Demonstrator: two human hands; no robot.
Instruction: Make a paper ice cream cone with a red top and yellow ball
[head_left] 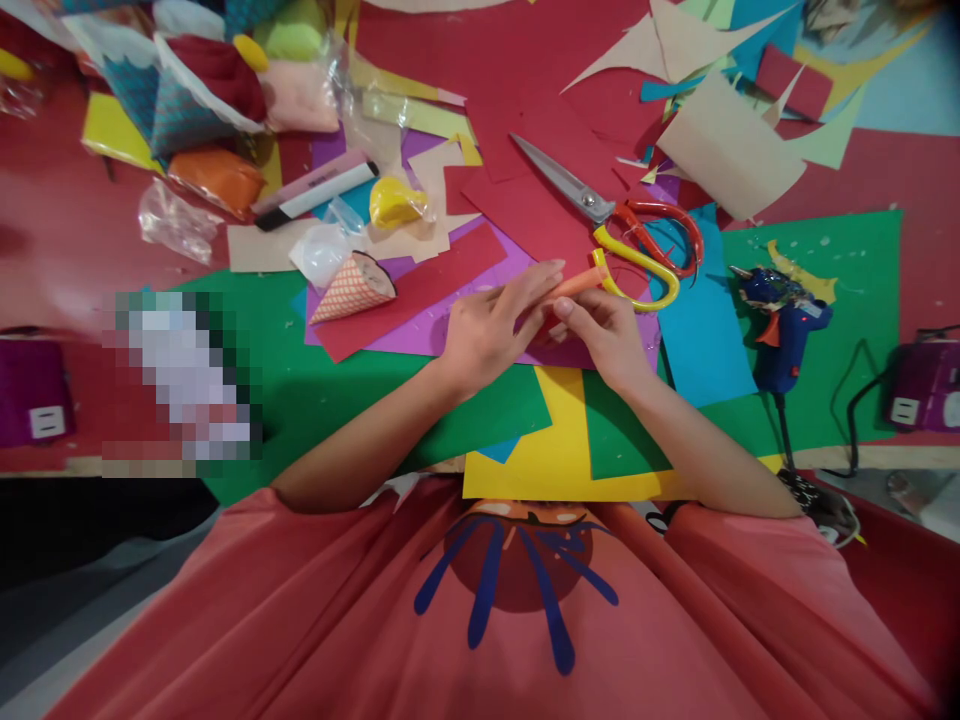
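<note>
Head view: an orange piece point(576, 285), slanted lengthwise toward the scissors point(594, 206), is pinched by closed fingers of left hand point(487, 335) and right hand point(613, 338), the latter nearer the scissors.

- Light moderate, fairly even; source out of view.
- Shadows soft-edged.
- Small glints on crumpled plastic bag point(180, 220); dull sheen on scissors point(559, 178).
- Outer edges stretched, soft; right corners darkened.
- Blocky pixelated patch point(187, 380) at left.
</note>
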